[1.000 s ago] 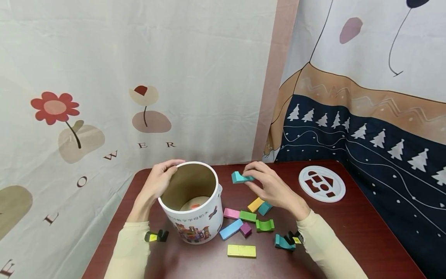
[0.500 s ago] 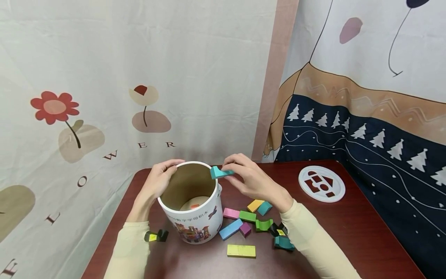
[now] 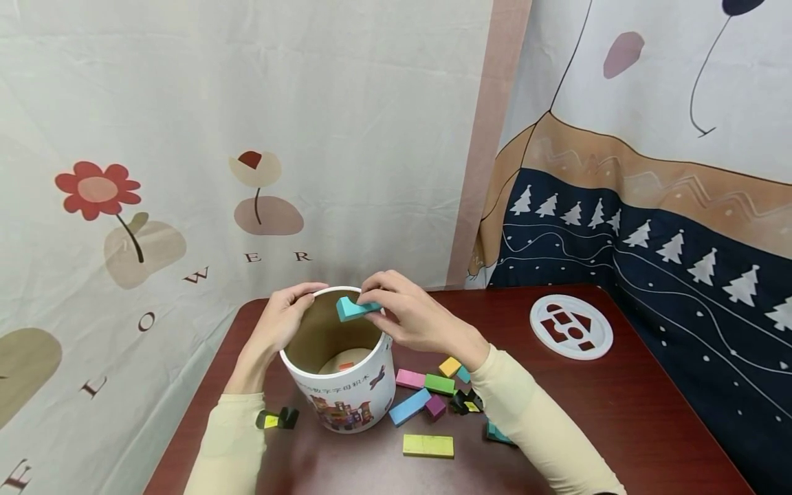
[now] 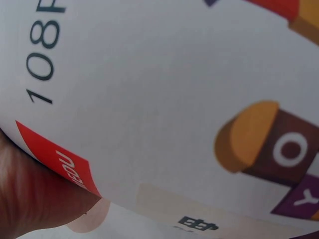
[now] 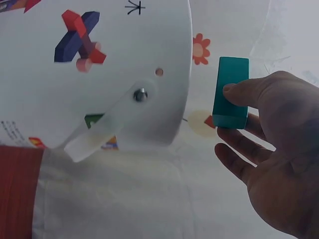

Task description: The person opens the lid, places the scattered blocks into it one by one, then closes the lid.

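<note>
Left of centre, low in the frame, our left hand (image 3: 283,320) grips the bucket (image 3: 382,388) by its rim; we should brace it firmly. At lower centre, above the bucket's mouth, we pinch the teal block (image 3: 350,310) in our right hand (image 3: 413,315); we'd best move it gently, clear of the rim.

the bucket (image 3: 365,395) is white, printed in many colours, the block (image 3: 353,310) teal.
</note>
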### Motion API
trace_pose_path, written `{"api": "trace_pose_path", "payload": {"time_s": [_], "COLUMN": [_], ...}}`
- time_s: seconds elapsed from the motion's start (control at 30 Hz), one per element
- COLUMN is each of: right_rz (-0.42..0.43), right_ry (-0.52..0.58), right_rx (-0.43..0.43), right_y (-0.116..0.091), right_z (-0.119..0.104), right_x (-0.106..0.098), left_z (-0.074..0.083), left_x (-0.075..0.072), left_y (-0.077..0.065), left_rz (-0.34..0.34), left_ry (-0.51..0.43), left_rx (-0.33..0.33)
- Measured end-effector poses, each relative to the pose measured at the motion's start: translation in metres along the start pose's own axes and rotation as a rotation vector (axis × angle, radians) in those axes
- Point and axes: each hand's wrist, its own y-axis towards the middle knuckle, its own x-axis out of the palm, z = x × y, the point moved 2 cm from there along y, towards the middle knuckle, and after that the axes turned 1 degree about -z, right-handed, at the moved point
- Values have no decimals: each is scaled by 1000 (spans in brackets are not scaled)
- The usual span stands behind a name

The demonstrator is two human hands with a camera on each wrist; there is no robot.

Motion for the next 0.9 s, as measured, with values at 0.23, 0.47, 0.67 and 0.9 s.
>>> {"api": "trace_pose_path", "payload": {"time_s": [0.23, 0.47, 0.67, 0.9], "right_rz": [-17, -41, -63, -97], "right_ry": [1, -12, -28, -72], "right_rx": [-42, -57, -61, -39], "right_y": [14, 21, 25, 26], "right_z": [-3, -4, -7, -9], "right_x": [10, 21, 27, 29], "left_z": [1, 0, -1, 1], "left_x": [0, 0, -1, -1], "left_y": [0, -1, -2, -2], "left_rz": [-1, -9, -15, -18], "left_ry": [2, 2, 5, -8], "left_rx": [2, 3, 1, 2]}}
